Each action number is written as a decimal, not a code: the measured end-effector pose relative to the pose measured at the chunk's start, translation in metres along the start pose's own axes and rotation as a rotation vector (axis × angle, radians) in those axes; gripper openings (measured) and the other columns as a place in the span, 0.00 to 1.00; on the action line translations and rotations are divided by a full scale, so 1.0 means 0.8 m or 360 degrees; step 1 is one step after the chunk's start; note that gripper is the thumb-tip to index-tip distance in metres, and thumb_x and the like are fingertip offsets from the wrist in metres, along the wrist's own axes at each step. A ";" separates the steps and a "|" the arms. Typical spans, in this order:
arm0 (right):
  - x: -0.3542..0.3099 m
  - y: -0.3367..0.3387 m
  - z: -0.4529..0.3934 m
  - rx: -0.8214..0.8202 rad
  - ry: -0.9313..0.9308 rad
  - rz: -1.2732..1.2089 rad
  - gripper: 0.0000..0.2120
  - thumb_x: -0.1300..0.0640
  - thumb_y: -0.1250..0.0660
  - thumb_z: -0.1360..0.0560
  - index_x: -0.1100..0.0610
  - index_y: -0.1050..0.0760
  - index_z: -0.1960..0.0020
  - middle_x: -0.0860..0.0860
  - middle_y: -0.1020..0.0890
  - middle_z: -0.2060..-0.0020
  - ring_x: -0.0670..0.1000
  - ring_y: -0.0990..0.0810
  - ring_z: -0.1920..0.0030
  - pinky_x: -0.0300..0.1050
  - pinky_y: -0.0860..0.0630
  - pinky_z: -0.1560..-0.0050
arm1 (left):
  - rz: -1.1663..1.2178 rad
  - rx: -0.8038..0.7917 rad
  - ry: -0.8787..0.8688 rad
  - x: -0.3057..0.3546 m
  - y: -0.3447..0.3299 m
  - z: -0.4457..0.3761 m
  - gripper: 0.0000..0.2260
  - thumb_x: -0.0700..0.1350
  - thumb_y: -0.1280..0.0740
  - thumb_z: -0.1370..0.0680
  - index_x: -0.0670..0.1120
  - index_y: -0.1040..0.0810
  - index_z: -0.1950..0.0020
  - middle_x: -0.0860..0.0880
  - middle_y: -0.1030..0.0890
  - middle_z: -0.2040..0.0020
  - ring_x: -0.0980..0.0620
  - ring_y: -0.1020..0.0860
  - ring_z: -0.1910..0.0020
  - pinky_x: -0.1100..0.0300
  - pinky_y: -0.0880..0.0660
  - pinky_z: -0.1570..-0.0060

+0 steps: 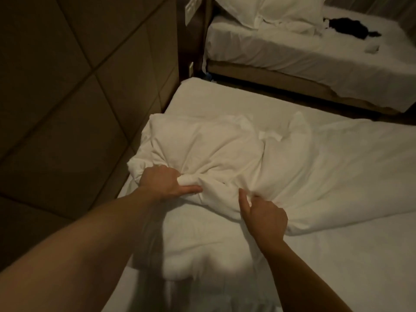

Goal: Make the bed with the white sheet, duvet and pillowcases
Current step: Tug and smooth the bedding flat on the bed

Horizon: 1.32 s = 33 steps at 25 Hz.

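**Soft white bedding bunched under both hands at the head of the bed**

A crumpled white cotton duvet or pillow bundle (213, 149) lies heaped on the white fitted sheet of the near bed (337, 255), close to the padded brown panelled headboard wall (67, 86) at nine o'clock. Whether the bundle is the duvet in its cover or a pillow going into a pillowcase cannot be told from here.

The left hand (164, 183) is closed in a fist around a thick gather of the fabric at the bundle's near edge, thumb lying flat along the fold. The right hand (263, 217), just toward four o'clock of it, is partly open: the forefinger is stretched out and the other fingertips press or pinch into the cloth, but a firm hold cannot be confirmed.

The cloth looks light, limp and quilted-soft, so it will likely sag and fold wherever it is unsupported and slide easily over the smooth sheet. Gripping a loose handful tends to drag only the top layer; hems and corners look like the better purchase, with the hands set well apart so the weight spreads and the cloth shakes out flat.

At one o'clock, well apart, a second white-sheeted bed (292, 52) carries white pillows (270, 10) and a small black garment (351, 28).
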State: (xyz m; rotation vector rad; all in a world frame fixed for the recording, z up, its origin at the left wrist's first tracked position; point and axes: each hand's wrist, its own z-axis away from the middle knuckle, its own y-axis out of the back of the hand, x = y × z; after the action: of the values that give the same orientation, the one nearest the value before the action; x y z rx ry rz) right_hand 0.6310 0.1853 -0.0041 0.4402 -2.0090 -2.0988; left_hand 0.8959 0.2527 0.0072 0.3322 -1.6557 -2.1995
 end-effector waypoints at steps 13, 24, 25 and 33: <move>0.076 0.106 -0.165 0.0343 0.0280 -0.0233 0.27 0.36 0.45 0.20 0.58 0.25 0.40 0.57 0.23 0.42 0.59 0.27 0.40 0.57 0.31 0.42 | 0.0315 0.0247 -0.0119 0.089 0.159 -0.086 0.36 0.79 0.48 0.30 0.53 0.26 0.38 0.52 0.26 0.38 0.48 0.30 0.36 0.42 0.33 0.38; 0.117 -0.014 -0.259 -0.0183 0.0390 0.0087 0.37 0.28 0.62 0.23 0.51 0.29 0.33 0.53 0.23 0.39 0.57 0.28 0.35 0.60 0.43 0.25 | 0.0126 -0.0199 0.0078 0.145 0.027 -0.179 0.45 0.84 0.53 0.35 0.60 0.39 0.25 0.51 0.32 0.29 0.46 0.35 0.30 0.35 0.39 0.32; 0.119 -0.029 -0.257 -0.0130 0.0373 0.0090 0.37 0.28 0.61 0.23 0.52 0.27 0.36 0.54 0.22 0.42 0.58 0.26 0.38 0.60 0.40 0.27 | 0.0133 -0.0127 0.0095 0.142 0.012 -0.178 0.43 0.83 0.52 0.34 0.58 0.36 0.27 0.51 0.30 0.32 0.46 0.33 0.32 0.37 0.36 0.34; 0.125 -0.043 -0.236 0.0005 0.0392 0.0175 0.35 0.32 0.53 0.20 0.58 0.20 0.53 0.56 0.18 0.58 0.60 0.23 0.53 0.57 0.32 0.43 | 0.0243 -0.0041 0.0223 0.143 -0.002 -0.162 0.35 0.83 0.47 0.34 0.52 0.25 0.56 0.53 0.20 0.58 0.49 0.21 0.55 0.54 0.25 0.53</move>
State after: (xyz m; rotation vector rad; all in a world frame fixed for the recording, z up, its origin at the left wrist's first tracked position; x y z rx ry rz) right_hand 0.6052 -0.0243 -0.0512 0.5463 -1.8524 -1.8759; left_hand 0.8433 0.0918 -0.0276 0.3330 -1.5249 -2.0357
